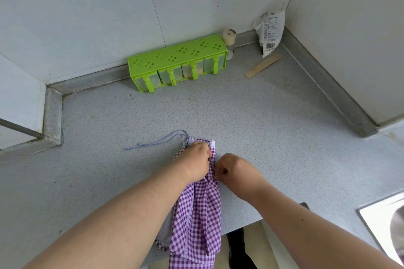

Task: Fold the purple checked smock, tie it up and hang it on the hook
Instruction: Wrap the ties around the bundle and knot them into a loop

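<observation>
I am looking at the purple smock (pixel 196 209) lying on the desk (pixel 262 126), in front of the green box (pixel 178 62). My left hand (pixel 194 162) is pinning its top down while my right hand (pixel 236 169) is pinching its edge, I think to fold it

Packet (pixel 270 32) print seemingly illegible.

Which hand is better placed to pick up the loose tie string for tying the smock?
Probably the left hand: the tie string trails out on its side. The right hand sits on the smock's opposite edge, pinching the cloth.
</observation>
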Available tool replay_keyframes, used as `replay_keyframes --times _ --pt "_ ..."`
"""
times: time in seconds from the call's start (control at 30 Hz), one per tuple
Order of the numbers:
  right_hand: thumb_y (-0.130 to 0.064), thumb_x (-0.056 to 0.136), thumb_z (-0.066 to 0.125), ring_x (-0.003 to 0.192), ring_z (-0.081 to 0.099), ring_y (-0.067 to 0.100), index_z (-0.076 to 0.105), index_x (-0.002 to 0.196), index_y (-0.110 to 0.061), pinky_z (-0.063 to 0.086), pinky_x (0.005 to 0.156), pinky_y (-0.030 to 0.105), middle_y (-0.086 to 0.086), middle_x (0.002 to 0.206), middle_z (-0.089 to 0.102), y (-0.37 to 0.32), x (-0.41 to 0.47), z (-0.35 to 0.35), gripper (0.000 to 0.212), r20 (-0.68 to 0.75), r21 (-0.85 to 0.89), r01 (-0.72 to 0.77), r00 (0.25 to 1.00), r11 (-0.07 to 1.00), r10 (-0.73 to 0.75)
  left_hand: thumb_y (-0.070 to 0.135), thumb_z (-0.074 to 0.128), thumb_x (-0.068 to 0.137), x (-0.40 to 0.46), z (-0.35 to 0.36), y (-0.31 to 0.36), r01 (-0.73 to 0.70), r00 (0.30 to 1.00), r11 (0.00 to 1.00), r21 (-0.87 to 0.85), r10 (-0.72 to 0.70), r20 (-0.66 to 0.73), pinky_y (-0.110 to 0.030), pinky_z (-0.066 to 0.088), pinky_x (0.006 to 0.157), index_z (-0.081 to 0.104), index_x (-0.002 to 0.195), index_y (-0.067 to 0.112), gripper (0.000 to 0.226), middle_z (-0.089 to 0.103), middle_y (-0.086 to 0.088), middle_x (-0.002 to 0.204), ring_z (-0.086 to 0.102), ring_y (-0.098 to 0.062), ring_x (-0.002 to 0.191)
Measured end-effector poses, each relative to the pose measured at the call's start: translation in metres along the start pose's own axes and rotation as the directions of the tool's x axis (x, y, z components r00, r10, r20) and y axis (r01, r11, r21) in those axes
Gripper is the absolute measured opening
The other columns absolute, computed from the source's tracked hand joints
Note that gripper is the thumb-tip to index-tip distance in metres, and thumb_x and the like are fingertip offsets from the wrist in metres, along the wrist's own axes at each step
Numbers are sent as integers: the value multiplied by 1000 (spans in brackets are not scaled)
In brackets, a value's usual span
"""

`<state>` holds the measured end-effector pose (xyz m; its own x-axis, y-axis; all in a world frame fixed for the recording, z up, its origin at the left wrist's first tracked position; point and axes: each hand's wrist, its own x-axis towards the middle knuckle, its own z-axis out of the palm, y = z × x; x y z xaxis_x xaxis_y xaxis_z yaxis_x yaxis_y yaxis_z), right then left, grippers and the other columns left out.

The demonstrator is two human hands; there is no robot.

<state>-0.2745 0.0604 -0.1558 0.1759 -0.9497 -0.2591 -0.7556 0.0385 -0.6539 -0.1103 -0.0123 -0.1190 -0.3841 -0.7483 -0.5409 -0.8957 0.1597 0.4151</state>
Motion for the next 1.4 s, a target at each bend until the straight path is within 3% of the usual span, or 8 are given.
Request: replay_keyframes --times 0.33,0.47,0.6,0.73,0.83,0.93,1.1,1.4 --pt "-35 101 59 91 64 9 62 100 -33 58 82 32 -11 114 56 -13 6 -17 4 -88 186 -190 974 964 209 30 56 106 -17 -17 -8 -40 981 952 -304 -20 -193 -24 52 87 68 113 28 14 66 18 108 64 -4 99" --pt "-46 104 51 99 61 13 63 115 -36 51 83 32 -13 124 49 -35 18 -21 20 -117 71 -164 978 984 172 24 55 101 -10 -17 -33 109 887 887 -448 -290 -359 -30 55 65 70 92 24 17 67 13 86 66 -10 71" --pt "-51 101 53 106 61 17 63 133 -31 50 89 30 -7 135 44 -51 29 -14 39 28 35 -225 974 974 224 35 46 91 -3 -14 -53 351 875 742 -571 -477 -81 -37 36 62 50 69 16 30 48 -2 63 47 -21 58" --pt "-52 102 51 115 58 19 63 134 -34 48 97 32 -7 138 43 -58 30 -11 39 84 7 -210 974 978 208 49 49 84 6 -10 -62 388 864 464 -797 -484 139 -49 54 96 72 101 19 41 75 -13 103 71 -32 101" --pt "-56 102 48 120 57 19 65 130 -36 46 107 38 -6 136 48 -60 29 -13 39 111 55 -217 971 975 210 28 53 98 -13 -23 -45 372 877 270 -888 -415 241 -30 56 64 66 89 17 19 70 -7 84 68 -22 73" --pt "-61 103 41 121 57 21 63 133 -34 46 107 43 -3 135 57 -67 30 -16 47 135 34 -199 972 979 193 24 50 107 -20 -27 -42 276 934 326 -904 -312 173 -25 52 47 70 95 15 25 71 -4 77 66 -15 58" --pt "-61 104 43 99 66 17 62 123 -28 54 89 40 -5 109 69 -91 33 -22 43 141 126 -197 974 972 179 28 63 104 -28 -34 -40 176 961 414 -893 -270 64 -34 59 64 67 91 18 17 69 -3 77 67 -17 64" --pt "-32 107 53 57 54 11 69 78 -22 42 52 23 -4 67 64 -118 36 -30 34 110 235 -273 961 933 254 41 62 103 -51 -48 -49 309 945 344 -887 -213 247 -39 57 78 73 99 17 26 66 -6 67 68 -25 67"
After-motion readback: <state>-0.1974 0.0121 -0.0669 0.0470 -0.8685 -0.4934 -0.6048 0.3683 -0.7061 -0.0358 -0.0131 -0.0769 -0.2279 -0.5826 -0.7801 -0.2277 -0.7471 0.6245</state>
